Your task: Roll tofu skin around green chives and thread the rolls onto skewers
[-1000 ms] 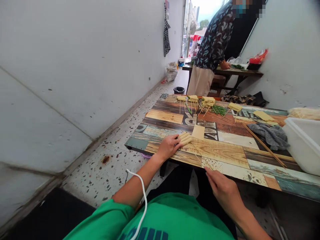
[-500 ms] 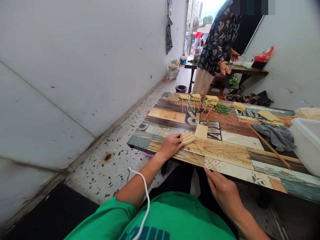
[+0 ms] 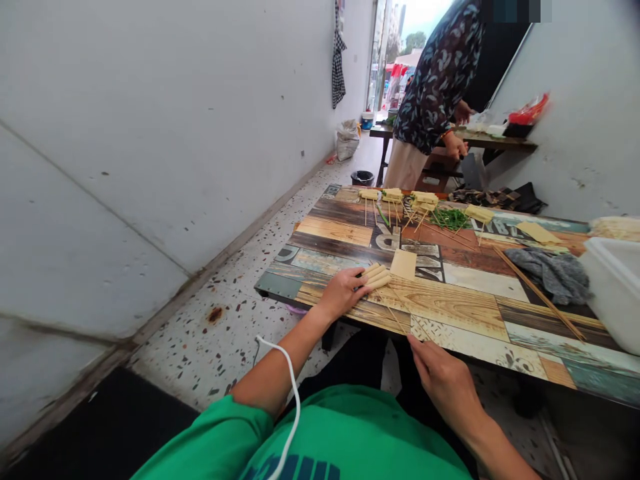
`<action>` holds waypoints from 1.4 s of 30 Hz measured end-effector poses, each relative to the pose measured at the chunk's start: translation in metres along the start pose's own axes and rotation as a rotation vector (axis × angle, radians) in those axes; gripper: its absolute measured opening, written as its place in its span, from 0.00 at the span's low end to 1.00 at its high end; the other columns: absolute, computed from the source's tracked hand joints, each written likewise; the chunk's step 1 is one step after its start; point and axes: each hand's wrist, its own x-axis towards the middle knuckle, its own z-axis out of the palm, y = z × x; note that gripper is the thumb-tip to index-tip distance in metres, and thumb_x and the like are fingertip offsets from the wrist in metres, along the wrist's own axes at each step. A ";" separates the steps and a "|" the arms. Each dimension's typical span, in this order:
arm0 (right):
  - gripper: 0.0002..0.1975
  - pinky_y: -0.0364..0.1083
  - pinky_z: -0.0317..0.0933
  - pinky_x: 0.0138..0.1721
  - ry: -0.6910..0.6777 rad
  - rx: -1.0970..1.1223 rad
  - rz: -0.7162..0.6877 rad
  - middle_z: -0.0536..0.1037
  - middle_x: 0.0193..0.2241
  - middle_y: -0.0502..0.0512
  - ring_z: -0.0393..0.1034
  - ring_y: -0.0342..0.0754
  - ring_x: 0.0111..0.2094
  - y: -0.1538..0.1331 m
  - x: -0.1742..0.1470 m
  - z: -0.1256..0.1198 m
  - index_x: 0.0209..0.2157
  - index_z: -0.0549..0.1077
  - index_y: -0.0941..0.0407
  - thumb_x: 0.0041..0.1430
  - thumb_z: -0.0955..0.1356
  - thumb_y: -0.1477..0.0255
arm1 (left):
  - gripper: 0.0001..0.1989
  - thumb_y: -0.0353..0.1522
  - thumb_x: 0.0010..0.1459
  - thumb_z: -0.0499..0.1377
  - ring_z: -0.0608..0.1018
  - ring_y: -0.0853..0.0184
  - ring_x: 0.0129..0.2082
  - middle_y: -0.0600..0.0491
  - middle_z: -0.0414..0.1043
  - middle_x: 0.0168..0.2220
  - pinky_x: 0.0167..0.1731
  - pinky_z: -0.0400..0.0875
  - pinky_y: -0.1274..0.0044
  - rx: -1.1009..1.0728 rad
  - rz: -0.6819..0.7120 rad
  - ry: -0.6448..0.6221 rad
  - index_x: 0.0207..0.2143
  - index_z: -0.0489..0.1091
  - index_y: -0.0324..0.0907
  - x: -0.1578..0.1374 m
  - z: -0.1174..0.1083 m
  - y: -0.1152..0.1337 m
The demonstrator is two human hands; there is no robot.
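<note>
My left hand [image 3: 343, 292] is closed around a few pale yellow tofu-skin rolls [image 3: 376, 275], held side by side just above the near edge of the table. My right hand [image 3: 443, 373] pinches the end of a thin bamboo skewer [image 3: 396, 319], which slants up toward the rolls. Whether its tip is inside a roll cannot be made out. Beyond the rolls, a flat tofu-skin sheet [image 3: 403, 264] lies on the patterned table [image 3: 463, 303].
Skewered rolls [image 3: 424, 200] and chopped greens [image 3: 450, 219] lie along the far side. To the right are long sticks [image 3: 540, 293], a grey cloth [image 3: 553, 273] and a white tub [image 3: 617, 287]. A co-worker [image 3: 435, 87] stands behind the table, a broad blade [image 3: 470, 171] by one hand.
The co-worker's hand has shifted slightly right and down. Greens that hung beside it are gone from there, and the pile on the table looks larger. My hands have hardly moved.
</note>
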 end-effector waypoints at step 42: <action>0.18 0.42 0.69 0.28 0.031 0.037 -0.021 0.81 0.31 0.58 0.77 0.46 0.29 0.000 0.037 0.018 0.44 0.77 0.60 0.67 0.57 0.76 | 0.10 0.35 0.62 0.59 0.79 0.62 0.41 0.45 0.76 0.43 0.42 0.74 0.72 0.039 0.120 0.015 0.31 0.77 0.41 0.007 0.000 -0.005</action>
